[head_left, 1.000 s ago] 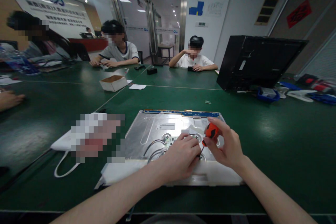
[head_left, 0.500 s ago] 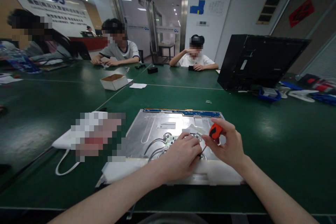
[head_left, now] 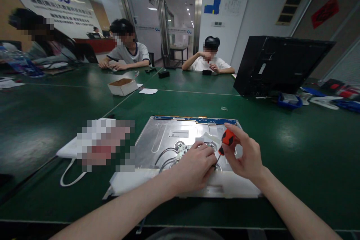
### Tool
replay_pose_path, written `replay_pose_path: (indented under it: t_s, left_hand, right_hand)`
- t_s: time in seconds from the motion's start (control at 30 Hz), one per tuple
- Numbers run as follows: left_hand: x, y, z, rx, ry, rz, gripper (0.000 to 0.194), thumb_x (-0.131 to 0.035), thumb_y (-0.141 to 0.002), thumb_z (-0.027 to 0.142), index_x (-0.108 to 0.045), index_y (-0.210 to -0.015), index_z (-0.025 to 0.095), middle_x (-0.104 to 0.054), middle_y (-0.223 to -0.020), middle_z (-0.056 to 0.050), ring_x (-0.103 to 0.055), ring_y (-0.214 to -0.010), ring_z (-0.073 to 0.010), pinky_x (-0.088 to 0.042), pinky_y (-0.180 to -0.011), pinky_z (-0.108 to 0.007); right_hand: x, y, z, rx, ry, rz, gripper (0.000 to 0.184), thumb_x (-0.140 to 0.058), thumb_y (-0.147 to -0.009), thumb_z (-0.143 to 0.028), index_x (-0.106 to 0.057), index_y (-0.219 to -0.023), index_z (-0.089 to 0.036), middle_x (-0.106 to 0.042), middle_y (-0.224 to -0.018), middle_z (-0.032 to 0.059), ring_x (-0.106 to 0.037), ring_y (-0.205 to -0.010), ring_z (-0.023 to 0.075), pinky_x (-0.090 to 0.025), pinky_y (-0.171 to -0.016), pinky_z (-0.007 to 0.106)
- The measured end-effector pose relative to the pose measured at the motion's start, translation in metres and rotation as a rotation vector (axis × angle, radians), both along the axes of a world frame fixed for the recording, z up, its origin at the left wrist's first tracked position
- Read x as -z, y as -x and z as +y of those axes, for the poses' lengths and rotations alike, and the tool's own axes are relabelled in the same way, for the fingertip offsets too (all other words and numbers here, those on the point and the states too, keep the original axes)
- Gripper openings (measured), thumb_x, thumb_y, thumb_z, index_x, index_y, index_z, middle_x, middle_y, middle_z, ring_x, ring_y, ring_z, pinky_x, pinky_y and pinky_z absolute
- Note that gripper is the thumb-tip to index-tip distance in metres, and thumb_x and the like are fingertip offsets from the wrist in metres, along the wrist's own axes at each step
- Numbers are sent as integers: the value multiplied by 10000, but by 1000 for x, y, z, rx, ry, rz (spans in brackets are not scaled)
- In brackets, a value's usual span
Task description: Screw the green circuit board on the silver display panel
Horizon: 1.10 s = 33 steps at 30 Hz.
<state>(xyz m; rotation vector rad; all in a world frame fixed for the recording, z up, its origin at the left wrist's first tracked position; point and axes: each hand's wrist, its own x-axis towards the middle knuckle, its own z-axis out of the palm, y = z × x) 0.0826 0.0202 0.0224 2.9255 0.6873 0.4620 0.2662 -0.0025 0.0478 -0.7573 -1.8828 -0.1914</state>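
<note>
A flat metal panel (head_left: 146, 146) is laid on the green worktop (head_left: 298, 168), at the lower centre of the frame. Its far edge is lined by a blue circuit strip (head_left: 194, 120), and its near edge is covered by a whitish film (head_left: 133, 180). An orange-and-black screwdriver (head_left: 228, 137) is held over the right half of the panel by the right hand (head_left: 246, 155); its handle is pinched between the thumb and the fingers, and it is tilted, with the shaft pointed down and to the left. The tip is hidden beside the left hand (head_left: 194, 165).

The left hand is rested on the panel near its middle, with its fingers bent and kept close together; whether anything is pinched under them cannot be told. Just beyond it, a small pale circuit board (head_left: 182, 150) is partly covered, and dark curved cables (head_left: 164, 152) are seen to the left of it. A white label (head_left: 179, 134) is fixed to the panel farther up.

At the left of the frame, a white pouch (head_left: 67, 149), partly pixelated, is laid near the panel. An open white carton (head_left: 123, 88) is placed at the upper left of centre, and a large black housing (head_left: 284, 65) is stood at the upper right.
</note>
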Motion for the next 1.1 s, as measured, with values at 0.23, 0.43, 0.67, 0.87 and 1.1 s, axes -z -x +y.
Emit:
replay_pose_path:
  t_s: [0.23, 0.43, 0.67, 0.87, 1.1]
  left_hand:
    - [-3, 1, -2, 2, 56, -3, 114, -542, -924, 158, -654, -936, 173, -692, -1078, -77, -621, -1028, -250, -376, -1031, -435]
    - [-2, 1, -1, 5, 38, 9, 108, -548, -910, 149, -648, -947, 163, -689, -1021, -77, -624, -985, -244, -382, -1020, -429]
    - [-1, 1, -1, 2, 25, 13, 93, -551, -907, 153, -639, -933, 170, -684, -998, -69, -620, -966, -236, -397, -991, -415]
    - [-2, 1, -1, 5, 44, 7, 133, -534, -924, 153, -648, -990, 170, -689, -1094, -84, -622, -1036, -245, -379, -1034, -432]
    - [-2, 1, -1, 4, 14, 17, 66, -574, -897, 147, -637, -909, 163, -681, -982, -69, -623, -955, -236, -396, -994, -405]
  right_hand:
    - [3, 0, 3, 38, -44, 14, 393, -584, -987, -290, -454, -1355, -246, -530, -636, -84, -481, -400, 86, -415, -366, 174]
    - [-1, -3, -1, -54, 12, -26, 487, -474, -980, -199, -403, -1462, -209, -633, -719, -24, -585, -488, 118, -487, -435, 212]
    - [2, -1, -1, 0, -28, 6, 507, -516, -941, -150, -452, -1438, -223, -651, -754, -16, -562, -483, 107, -470, -428, 205]
    - [1, 0, 2, 24, -99, 11, 416, -610, -960, -242, -502, -1363, -245, -582, -642, -73, -436, -404, 85, -389, -378, 189]
    - [-5, -1, -2, -58, -20, -29, 466, -438, -967, -148, -447, -1430, -201, -649, -785, 7, -609, -574, 128, -488, -462, 215]
